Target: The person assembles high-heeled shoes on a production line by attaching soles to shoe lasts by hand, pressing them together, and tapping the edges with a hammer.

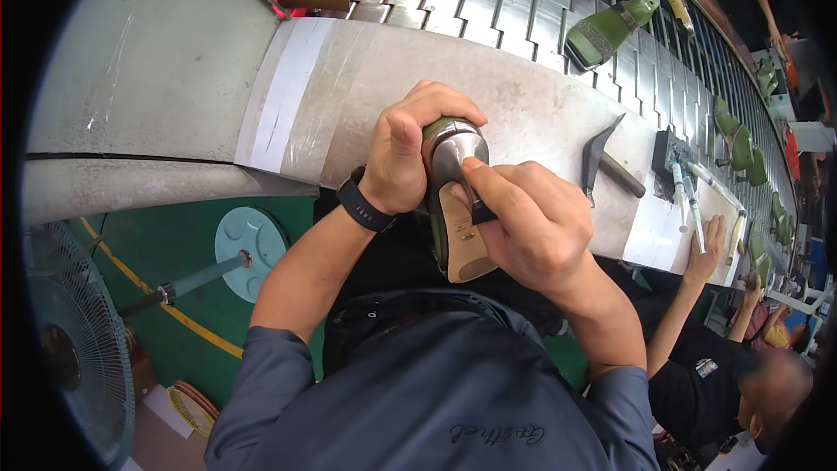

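A green shoe (438, 235) is held sole up over the near edge of the bench, its tan sole (468, 249) facing me. At its far end is a shiny silver tapered piece (449, 157), seemingly the heel, ending in a black tip (482, 212). My left hand (403, 153) is wrapped round the shoe's far end from the left, thumb raised. My right hand (540, 222) closes on the silver piece and its black tip from the right, index finger pressed along the metal. Some of its fingers are hidden. A dark-headed hammer (602, 157) lies to the right on the bench.
Beyond the bench (366, 78) runs a metal slat conveyor (471, 0) carrying another green shoe (606, 35). Right lie a black block (670, 153) and white pen-like tubes (684, 196), near a co-worker's hand (708, 244). A fan (78, 340) and a round stool (251, 253) stand left.
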A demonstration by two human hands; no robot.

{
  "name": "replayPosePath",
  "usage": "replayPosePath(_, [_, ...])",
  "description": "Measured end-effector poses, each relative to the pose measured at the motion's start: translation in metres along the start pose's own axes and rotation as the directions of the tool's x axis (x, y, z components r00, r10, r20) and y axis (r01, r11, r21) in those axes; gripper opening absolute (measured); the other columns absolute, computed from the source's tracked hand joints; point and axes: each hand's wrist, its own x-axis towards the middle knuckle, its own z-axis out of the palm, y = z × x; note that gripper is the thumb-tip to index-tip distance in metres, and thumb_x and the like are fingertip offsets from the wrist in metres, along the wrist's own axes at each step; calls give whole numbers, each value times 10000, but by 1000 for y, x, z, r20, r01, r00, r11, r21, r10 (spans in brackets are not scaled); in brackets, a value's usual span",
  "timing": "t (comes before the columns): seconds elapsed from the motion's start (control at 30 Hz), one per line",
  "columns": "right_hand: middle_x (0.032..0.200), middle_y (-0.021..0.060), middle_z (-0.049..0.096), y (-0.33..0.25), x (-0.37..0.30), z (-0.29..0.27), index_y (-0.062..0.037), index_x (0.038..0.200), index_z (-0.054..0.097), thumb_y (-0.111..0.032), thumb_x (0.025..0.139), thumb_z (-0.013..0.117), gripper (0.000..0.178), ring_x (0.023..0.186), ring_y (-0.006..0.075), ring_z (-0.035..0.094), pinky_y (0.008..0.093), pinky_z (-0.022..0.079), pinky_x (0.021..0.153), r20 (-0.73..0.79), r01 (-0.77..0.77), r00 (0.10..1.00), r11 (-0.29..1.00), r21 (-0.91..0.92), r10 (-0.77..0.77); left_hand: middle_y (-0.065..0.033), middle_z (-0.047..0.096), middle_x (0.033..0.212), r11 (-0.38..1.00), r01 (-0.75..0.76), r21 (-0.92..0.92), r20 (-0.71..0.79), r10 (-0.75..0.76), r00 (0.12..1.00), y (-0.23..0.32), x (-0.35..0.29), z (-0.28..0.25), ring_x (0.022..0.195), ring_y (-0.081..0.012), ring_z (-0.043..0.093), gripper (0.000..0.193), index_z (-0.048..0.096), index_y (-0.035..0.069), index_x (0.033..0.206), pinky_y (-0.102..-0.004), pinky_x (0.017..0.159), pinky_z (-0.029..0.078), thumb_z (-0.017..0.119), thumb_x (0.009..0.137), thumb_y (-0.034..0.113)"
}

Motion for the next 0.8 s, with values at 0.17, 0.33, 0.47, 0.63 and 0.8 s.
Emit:
replayPosePath(0.17, [790, 59, 638, -2, 3, 0, 57, 1069, 731, 10, 776, 791, 303, 612, 173, 620, 308, 520, 535, 33, -10, 999, 1000, 17, 10, -114, 729, 1010, 1000, -5, -4, -3, 5, 1000, -1, 0, -1, 995, -249, 635, 1065, 752, 14, 991, -379, 927, 496, 68, 996, 831])
replayPosePath(0.33, [788, 59, 642, -3, 2, 3, 63, 1072, 732, 32, 753, 776, 324, 627, 177, 642, 312, 536, 546, 12, -25, 1000, 1000, 11, 25, -148, 703, 1056, 999, -11, 31, 42, 10, 999, 0, 1, -6, 998, -251, 646, 1106, 729, -19, 1024, -377, 922, 501, 19, 991, 828])
replayPosePath(0.47, [782, 69, 641, -3, 3, 5, 66, 1074, 729, 38, 747, 772, 331, 630, 199, 653, 327, 542, 547, 12, -33, 999, 998, 45, 33, -133, 716, 1024, 999, -40, -2, 15, 40, 999, -4, -1, -5, 972, -237, 646, 1025, 739, -9, 1008, -364, 894, 505, 90, 1036, 784])
replayPosePath(0.63, [805, 117, 678, 20, 20, 7, 5, 1060, 735, 8, 755, 782, 309, 643, 298, 674, 384, 561, 586, -34, -129, 991, 991, 30, 130, -90, 737, 970, 975, 96, -202, -25, -104, 994, -8, 29, 0, 867, -150, 673, 832, 749, -20, 1039, -290, 790, 536, 245, 1129, 637])
replayPosePath(0.8, [818, 112, 726, 52, 28, 8, -44, 987, 745, -49, 770, 860, 246, 681, 274, 711, 355, 554, 606, 47, -421, 907, 907, 30, 419, -129, 749, 1071, 938, 189, -290, 92, -169, 981, -28, 60, 8, 1011, -176, 691, 699, 736, -61, 1132, -322, 935, 544, 350, 1157, 522])
